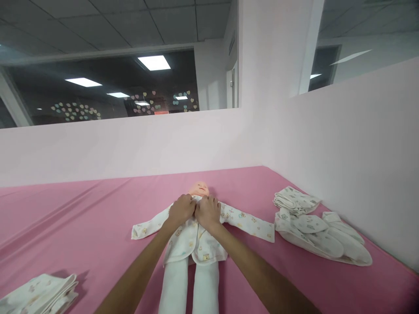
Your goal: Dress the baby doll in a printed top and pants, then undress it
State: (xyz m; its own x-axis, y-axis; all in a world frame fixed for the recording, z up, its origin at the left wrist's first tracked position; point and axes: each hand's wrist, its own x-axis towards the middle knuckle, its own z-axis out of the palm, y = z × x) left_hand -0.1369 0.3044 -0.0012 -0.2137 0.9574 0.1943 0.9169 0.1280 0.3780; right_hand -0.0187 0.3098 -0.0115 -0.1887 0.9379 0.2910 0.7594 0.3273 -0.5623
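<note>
A baby doll (199, 188) lies on its back on the pink sheet, head toward the wall. It wears a white baby jacket (209, 244) printed with small bears, its sleeves stretched out to both sides, and white trousers (206, 283). My left hand (182, 210) and my right hand (208, 211) are side by side at the jacket's collar, just below the doll's chin. Both have curled fingers closed on the front edges of the jacket; the fingertips are mostly hidden. Below my hands the two front flaps part toward the hem.
Folded printed cloths (296, 200) and a loosely bundled white garment (324, 237) lie at the right by the wall. Another folded printed cloth (42, 294) is at the lower left. The pink sheet (98, 218) has creases at left. White walls with windows (114, 87) stand behind.
</note>
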